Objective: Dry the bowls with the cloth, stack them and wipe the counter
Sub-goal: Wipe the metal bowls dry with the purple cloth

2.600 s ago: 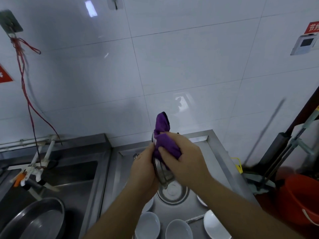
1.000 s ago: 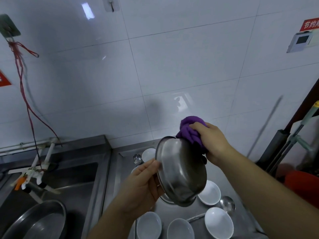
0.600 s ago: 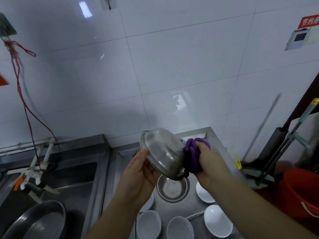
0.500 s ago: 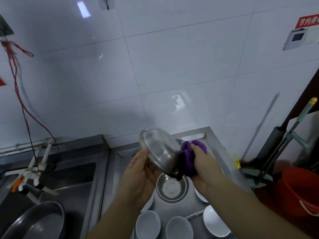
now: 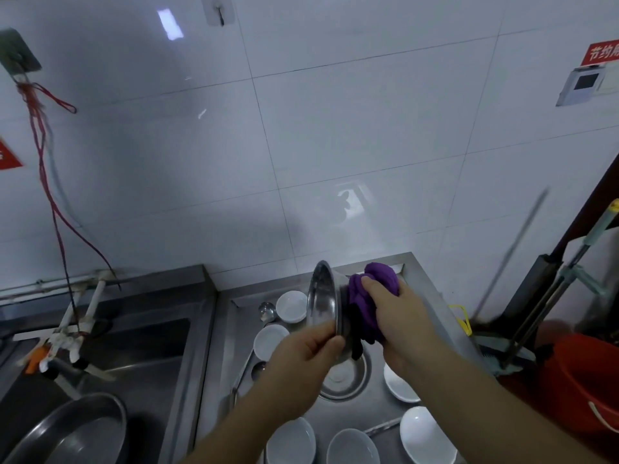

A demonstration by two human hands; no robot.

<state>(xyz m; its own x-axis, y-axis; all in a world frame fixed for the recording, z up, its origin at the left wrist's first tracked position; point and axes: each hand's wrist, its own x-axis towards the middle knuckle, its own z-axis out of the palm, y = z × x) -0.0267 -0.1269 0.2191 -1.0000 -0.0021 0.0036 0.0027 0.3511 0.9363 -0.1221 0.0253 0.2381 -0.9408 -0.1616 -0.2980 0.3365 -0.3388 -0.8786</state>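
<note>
My left hand (image 5: 306, 349) grips the lower rim of a steel bowl (image 5: 323, 299), held on edge above the counter with its inside facing left. My right hand (image 5: 395, 316) holds a bunched purple cloth (image 5: 368, 299) and presses it against the bowl's outer side. Below them a second steel bowl (image 5: 348, 380) sits upright on the steel counter (image 5: 351, 416). Several white bowls lie around it, among them one at the back (image 5: 291, 306), one left of centre (image 5: 269, 339) and one at the front right (image 5: 423, 438).
A steel ladle (image 5: 266, 311) lies at the back of the counter. To the left is a sink (image 5: 134, 349) with a large steel basin (image 5: 73, 430) and a tap (image 5: 60, 343). A red bucket (image 5: 586, 383) and mop handles (image 5: 549, 296) stand to the right.
The steel bowl has turned from bottom-up to standing on edge. My right hand with the cloth went from the bowl's rim to its outer side. My left hand shifted its hold on the rim.
</note>
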